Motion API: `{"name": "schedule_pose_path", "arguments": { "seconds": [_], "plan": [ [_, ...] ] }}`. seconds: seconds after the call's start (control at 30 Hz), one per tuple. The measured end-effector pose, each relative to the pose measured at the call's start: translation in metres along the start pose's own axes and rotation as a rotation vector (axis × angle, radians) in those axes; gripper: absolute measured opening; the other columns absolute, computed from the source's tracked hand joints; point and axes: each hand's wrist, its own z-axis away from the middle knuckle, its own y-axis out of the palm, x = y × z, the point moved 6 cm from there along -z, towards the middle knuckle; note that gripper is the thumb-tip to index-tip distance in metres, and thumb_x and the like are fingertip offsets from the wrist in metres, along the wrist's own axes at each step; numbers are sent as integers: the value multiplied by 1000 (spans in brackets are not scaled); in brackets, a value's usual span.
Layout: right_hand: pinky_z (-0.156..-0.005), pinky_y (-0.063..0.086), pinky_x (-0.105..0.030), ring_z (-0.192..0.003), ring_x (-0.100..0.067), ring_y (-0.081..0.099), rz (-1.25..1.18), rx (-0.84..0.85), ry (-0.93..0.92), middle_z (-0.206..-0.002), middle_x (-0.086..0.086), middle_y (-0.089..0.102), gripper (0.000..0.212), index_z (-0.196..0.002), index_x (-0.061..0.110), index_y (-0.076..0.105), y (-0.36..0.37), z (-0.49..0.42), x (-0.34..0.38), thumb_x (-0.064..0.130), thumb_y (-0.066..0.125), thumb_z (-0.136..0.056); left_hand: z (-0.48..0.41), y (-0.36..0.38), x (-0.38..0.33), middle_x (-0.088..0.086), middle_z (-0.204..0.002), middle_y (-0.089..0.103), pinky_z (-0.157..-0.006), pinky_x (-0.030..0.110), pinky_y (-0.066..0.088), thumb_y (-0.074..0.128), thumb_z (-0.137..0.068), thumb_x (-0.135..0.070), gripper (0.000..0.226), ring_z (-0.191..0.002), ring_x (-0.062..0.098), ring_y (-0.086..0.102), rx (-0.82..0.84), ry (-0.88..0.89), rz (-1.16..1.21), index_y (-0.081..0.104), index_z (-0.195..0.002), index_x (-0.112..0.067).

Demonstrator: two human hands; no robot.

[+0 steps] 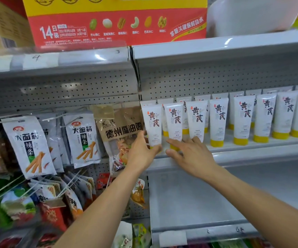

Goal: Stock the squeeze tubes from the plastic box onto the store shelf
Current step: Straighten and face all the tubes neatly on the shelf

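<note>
Store shelf (pixel 251 153), squeeze tubes (pixel 243 115) standing upright, caps (pixel 217 143) down, left hand (pixel 142 153) gripping end tube (pixel 152 122), right hand (pixel 192 154) fingers (pixel 176 142) straight

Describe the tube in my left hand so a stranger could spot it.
Find the white shelf lined with white squeeze tubes on yellow caps. Follow the front row to its left end, beside the brown snack bag. That leftmost tube is the one the left hand grips.

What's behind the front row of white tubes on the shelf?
A second row of matching tubes, only tops showing, then the perforated back panel. The front row hides their lower parts.
</note>
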Motion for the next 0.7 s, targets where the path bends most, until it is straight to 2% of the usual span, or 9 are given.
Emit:
{"name": "schedule_pose_path", "arguments": {
  "seconds": [0.23, 0.47, 0.7],
  "plan": [
    [-100, 33, -41, -126, -29, 39, 48, 37, 31, -136, -7, 51, 56, -141, 44, 34, 9, -3, -1, 66, 20, -92, -6, 6, -2, 2, -127, 60, -88, 35, 49, 72, -81, -34, 56, -117, 22, 56, -9, 26, -178, 45, -128, -19],
    [-97, 33, -40, -123, -26, 40, 20, 10, -21, -129, -1, 55, 53, -137, 46, 39, 6, 0, -2, 65, 22, -92, -4, 3, 2, 3, -124, 61, -91, 43, 51, 72, -80, -34, 54, -113, 22, 59, -5, 38, -164, 47, -125, -18],
    [-99, 31, -40, -124, -25, 38, -7, 15, -24, -131, -2, 53, 52, -139, 47, 37, 8, 2, -2, 64, 25, -92, -4, 3, 3, 2, -124, 62, -91, 44, 52, 74, -78, -32, 56, -114, 22, 59, 9, 12, -107, 46, -124, -18]
  ]
}}
